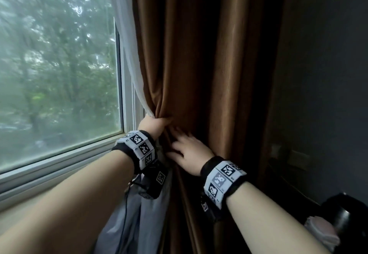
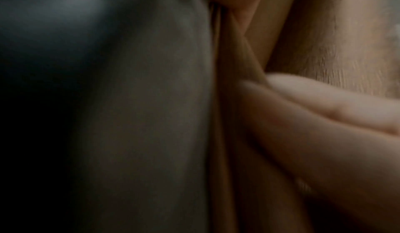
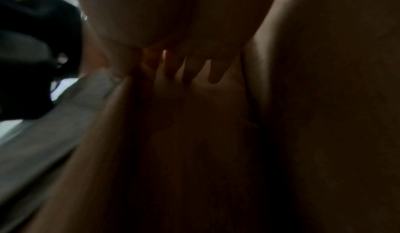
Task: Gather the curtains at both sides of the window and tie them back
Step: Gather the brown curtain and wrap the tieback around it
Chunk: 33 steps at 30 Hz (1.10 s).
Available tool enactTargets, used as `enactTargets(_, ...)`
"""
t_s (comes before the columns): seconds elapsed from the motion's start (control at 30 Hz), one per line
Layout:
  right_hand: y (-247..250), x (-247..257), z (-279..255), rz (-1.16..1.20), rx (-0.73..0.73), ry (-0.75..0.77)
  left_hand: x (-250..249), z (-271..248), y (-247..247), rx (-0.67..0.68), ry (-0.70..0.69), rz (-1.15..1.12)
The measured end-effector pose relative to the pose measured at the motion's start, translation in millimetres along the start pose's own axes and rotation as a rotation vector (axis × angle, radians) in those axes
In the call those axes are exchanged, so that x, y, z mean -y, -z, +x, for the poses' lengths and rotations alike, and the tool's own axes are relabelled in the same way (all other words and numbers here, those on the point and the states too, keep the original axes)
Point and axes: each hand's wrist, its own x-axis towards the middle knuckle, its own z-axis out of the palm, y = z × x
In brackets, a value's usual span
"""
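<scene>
Nearest, at the lower right edge, a dark kettle-like object and something pale and wrapped are cut off by the frame; what they are cannot be told.

Next out, the right hand is laid on the folds of the brown curtain, fingers spread and fairly straight, nothing clamped. It is judged to be pressing or sweeping loose folds leftward toward the other hand. In the right wrist view the fingers are barely made out against dark cloth.

Just beyond and to the left, the left hand is closed round a bunch of the brown curtain together with the edge of the white sheer curtain. The gather is held at about sill height, likely where a tie would go. In the left wrist view only blurred fingers against brown cloth and a grey fold can be seen.

The curtains hang at the right side of the window, beside the frame, below the hands falling past the sill.

No tie-back, cord or hook is seen; it may be hidden behind the cloth or the wrist bands. The opposite side of the window is out of frame. The far right wall is too dark to read.
</scene>
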Motion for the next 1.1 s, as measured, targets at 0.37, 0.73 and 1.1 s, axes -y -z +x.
enactTargets(0.37,24.5,-44.3,-52.7,0.562,-0.812,-0.563,2.5,0.4,3.8,0.020,-0.031,0.069)
enactTargets(0.73,3.6,14.2,-28.3,0.374,-0.190,-0.338,5.0,-6.1,-3.7,0.039,-0.062,0.067)
enactTargets(1.1,-8.9,16.6,1.1,0.402,0.006,-0.252,2.7,-10.1,7.6,0.236,0.062,-0.193)
